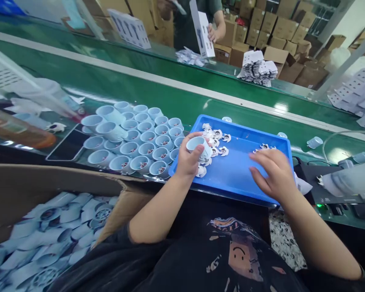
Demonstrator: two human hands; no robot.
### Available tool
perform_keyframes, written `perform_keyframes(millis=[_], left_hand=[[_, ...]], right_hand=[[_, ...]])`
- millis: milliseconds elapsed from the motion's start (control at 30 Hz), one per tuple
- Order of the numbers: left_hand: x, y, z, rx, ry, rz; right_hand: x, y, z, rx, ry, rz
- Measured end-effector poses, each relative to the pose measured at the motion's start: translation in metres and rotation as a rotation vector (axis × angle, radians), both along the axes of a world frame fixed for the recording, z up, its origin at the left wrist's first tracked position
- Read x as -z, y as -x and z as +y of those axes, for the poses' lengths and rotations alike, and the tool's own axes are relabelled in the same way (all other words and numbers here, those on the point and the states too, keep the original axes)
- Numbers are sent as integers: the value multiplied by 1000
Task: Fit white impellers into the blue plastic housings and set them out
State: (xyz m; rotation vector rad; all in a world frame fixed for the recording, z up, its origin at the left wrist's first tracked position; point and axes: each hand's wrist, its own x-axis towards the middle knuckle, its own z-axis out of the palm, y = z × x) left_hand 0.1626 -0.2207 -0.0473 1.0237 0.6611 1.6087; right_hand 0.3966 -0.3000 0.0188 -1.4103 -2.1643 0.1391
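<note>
- Left hand [187,162]: curled around a pale blue plastic cup [197,147], the cup tilted with its open end up, held just above the left end of the tray
- Right hand [275,174]: open and palm down, fingers loosely spread, holding nothing, low over the tray
- Blue plastic tray [231,123]: directly in front of the wearer, between both hands
- White toothed plastic pieces [219,138], dark-centred: scattered in the tray's left part, some just under the left hand; a smaller group [264,147] just beyond the right fingertips
- Rows of pale blue cups [140,142]: upright, packed close, just left of the tray
- Cardboard box [48,182]: lower left, full of cups lying on their sides
- Green conveyor belt [170,87]: beyond the tray, with a few loose cups [314,142] to the right
- Far side of the belt: a co-worker's hand [212,33] on a white printed box [202,28]
</note>
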Motion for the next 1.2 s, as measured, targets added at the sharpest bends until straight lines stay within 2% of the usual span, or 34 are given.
perform_keyframes(millis=[67,167,267,367,533,600,700,800,933,1033,1100,1200], left_hand=[[-2,-3,1,-1,28,-55],[-1,-4,2,16,91,-96],[-1,-4,-1,46,144,-126],[-3,-4,-6,93,161,-157],[-6,-5,-7,154,176,-167],[-7,-5,-8,175,182,-167],[-9,-4,-12,204,199,-188],[-8,-1,-12,190,203,-162],[-2,3,-8,151,157,-28],[1,9,-12,138,91,78],[-2,16,-18,127,42,217],[-13,21,-30,164,-113,576]], right_hand=[[25,16,44,0,145,-109],[61,35,99,71,315,-269],[79,44,123,108,368,-419],[74,39,111,61,329,-553],[42,9,64,-234,370,-768],[32,2,45,-278,420,-817],[26,7,23,-200,494,-840],[31,26,21,-28,555,-803],[39,44,34,176,598,-669],[35,50,29,234,562,-481],[29,48,18,197,503,-292],[22,37,-4,44,449,60]])
